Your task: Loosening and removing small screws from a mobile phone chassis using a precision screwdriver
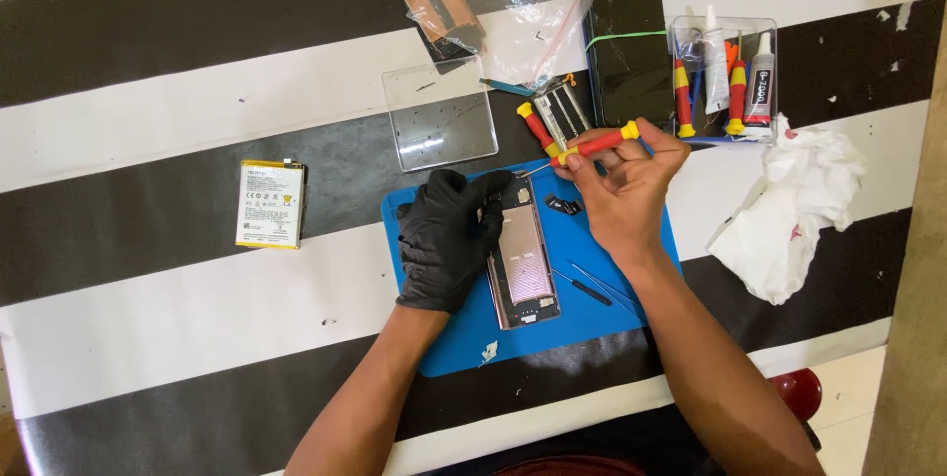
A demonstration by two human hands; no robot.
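An opened phone body [524,257] with a pinkish inner frame lies on a blue mat [464,338]. My left hand [446,237], in a black glove, rests on the phone's left side and top corner. My bare right hand [623,180] holds a red and yellow screwdriver [595,144] by its handle, the thin tip pointing left toward the phone's top edge. A second red and yellow screwdriver [537,128] lies just above it. A small black part [563,205] sits on the mat beside the phone.
A phone battery [269,204] lies to the left. A clear square lid [440,117] and a plastic bag [503,7] are behind the mat. A dark phone screen [628,42], a clear tool box [767,37] with glue tubes, crumpled tissue [789,215] and tweezers [604,284] lie to the right.
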